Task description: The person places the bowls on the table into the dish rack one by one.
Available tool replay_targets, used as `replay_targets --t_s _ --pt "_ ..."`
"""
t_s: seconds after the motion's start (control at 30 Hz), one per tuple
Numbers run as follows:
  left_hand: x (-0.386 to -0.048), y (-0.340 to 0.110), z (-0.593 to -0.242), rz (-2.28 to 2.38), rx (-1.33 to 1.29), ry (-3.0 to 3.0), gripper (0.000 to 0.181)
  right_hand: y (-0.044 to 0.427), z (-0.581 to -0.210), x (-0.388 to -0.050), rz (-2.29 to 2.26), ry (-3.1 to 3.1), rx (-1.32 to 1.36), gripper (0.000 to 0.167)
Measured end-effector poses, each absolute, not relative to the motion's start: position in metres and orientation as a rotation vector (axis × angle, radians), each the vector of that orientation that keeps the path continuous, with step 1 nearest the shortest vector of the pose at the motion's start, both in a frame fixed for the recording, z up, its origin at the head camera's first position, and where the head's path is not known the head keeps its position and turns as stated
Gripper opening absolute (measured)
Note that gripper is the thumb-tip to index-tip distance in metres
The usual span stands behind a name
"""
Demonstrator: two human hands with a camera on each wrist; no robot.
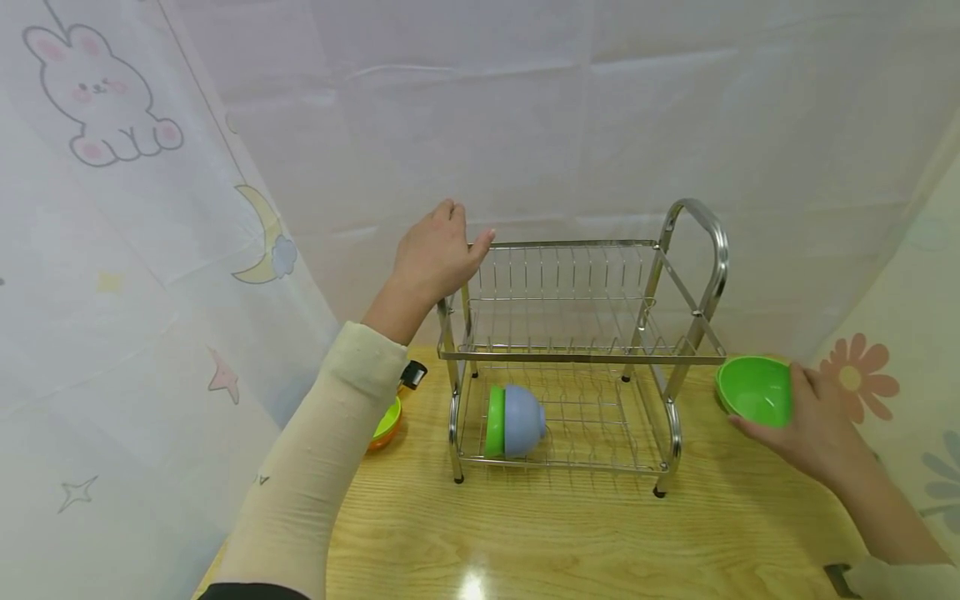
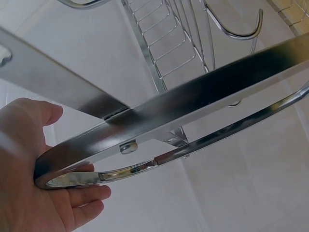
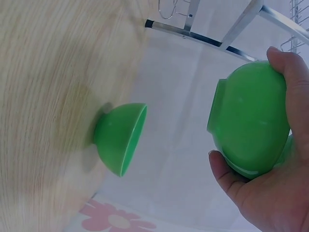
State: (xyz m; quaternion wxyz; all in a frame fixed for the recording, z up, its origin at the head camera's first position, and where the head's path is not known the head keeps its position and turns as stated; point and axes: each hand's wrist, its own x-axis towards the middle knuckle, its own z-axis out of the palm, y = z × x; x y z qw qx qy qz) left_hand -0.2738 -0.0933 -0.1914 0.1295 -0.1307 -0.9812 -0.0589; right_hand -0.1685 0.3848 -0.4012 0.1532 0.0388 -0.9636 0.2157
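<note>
My left hand (image 1: 435,254) is at the upper left end of a two-tier metal dish rack (image 1: 581,358). In the left wrist view, the rack's curved handle (image 2: 101,140) sits in that palm, between thumb and fingers. On the right, my right hand (image 1: 821,429) grips a green bowl (image 3: 253,118) by its side, with its base facing left in the right wrist view. A second green bowl (image 3: 118,137) stands on the table, apart from the held one. On the rack's lower tier, a blue bowl (image 1: 523,421) and a green bowl (image 1: 495,422) stand on their sides, touching.
Left of the rack, partly behind my left sleeve, are an orange and green dish (image 1: 387,423) and a black handle end (image 1: 413,374). The wooden table (image 1: 525,533) meets white printed sheets (image 1: 525,125) at the back and sides.
</note>
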Motion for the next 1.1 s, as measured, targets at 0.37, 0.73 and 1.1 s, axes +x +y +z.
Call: replay_targets --t_s 0.37,0.73,1.1 --pt "-0.273 -0.094 -0.192 -0.170 -0.373 -2.852 0.078 0.368 -0.388 -0.148 0.645 -2.730 0.203 0.115" --pt "-0.273 -0.093 -0.192 -0.175 -0.375 -2.840 0.077 0.343 -0.379 -0.131 0.658 -2.726 0.283 0.121" --pt "-0.273 -0.093 -0.195 -0.205 -0.377 -2.832 0.077 0.323 -0.371 -0.121 0.659 -2.745 0.342 0.127"
